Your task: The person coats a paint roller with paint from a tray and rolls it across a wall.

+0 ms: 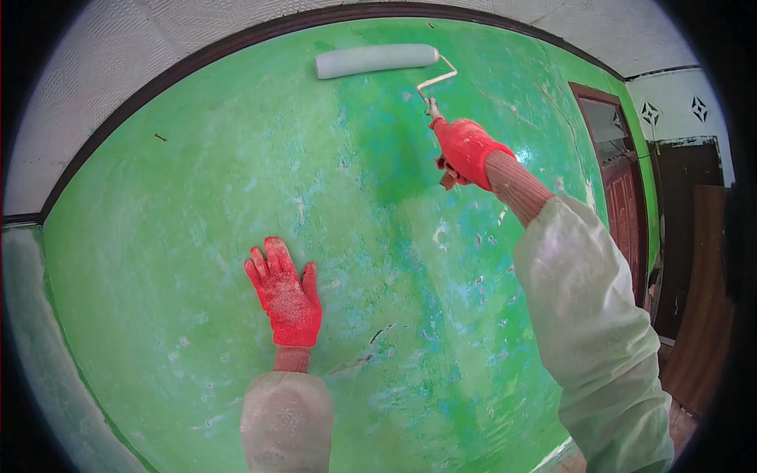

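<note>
My right hand (pixel 470 151), in a red work glove, grips the handle of a paint roller near the upper right of the wall. The roller's pale sleeve (pixel 378 60) lies against the green wall (pixel 225 177) just under the dark trim, joined by a bent white wire frame (pixel 437 78). Below it, a wet-looking darker green band contrasts with paler, patchy paint to the left. My left hand (pixel 293 298), also in a red glove with a dusty back, is spread flat near or against the wall at lower centre-left, holding nothing.
Dark brown trim (pixel 177 62) runs between the wall and a textured white ceiling (pixel 118 71). A nail (pixel 160 137) sticks out at upper left. To the right stand a brown-framed doorway (pixel 621 189) and a dark panel (pixel 686 236). Cracks and chipped spots mark the wall.
</note>
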### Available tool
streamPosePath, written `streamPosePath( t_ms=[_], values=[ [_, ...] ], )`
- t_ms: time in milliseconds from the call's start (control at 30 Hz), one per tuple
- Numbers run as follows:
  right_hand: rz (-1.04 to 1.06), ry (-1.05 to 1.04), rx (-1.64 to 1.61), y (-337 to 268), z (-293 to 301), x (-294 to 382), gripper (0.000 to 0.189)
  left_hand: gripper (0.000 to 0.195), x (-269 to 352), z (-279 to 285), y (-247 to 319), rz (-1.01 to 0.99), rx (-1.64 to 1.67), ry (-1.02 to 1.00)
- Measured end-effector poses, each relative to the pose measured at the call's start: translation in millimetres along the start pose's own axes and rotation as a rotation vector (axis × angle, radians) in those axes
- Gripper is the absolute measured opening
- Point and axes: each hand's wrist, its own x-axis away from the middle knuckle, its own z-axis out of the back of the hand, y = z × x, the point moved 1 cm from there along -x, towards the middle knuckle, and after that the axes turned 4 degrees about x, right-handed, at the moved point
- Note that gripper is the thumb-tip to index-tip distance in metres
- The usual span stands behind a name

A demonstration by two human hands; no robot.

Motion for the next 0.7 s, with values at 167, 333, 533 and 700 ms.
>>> streamPosePath(
  t_ms=[167, 333, 533, 700],
  values=[
    [-0.175, 0.005, 0.144, 42.3, -14.1, 23.0, 0.066, 0.065, 4.8, 3.5, -14.1, 0.005, -0.057, -0.004],
    [0.067, 0.051, 0.059, -2.2, -6.1, -11.8, 0.064, 0.065, 1.3, -4.9, -5.7, -0.01, -0.053, 0.005],
    [0.089, 0.009, 0.079, -13.8, -11.6, -7.2, 0.062, 0.065, 3.2, 1.2, -14.4, -0.021, -0.048, 0.007],
    [-0.045, 0.005, 0.179, -1.4, -4.3, -15.8, 0.062, 0.064, 3.5, -0.1, -12.7, -0.008, -0.061, -0.017]
  ],
)
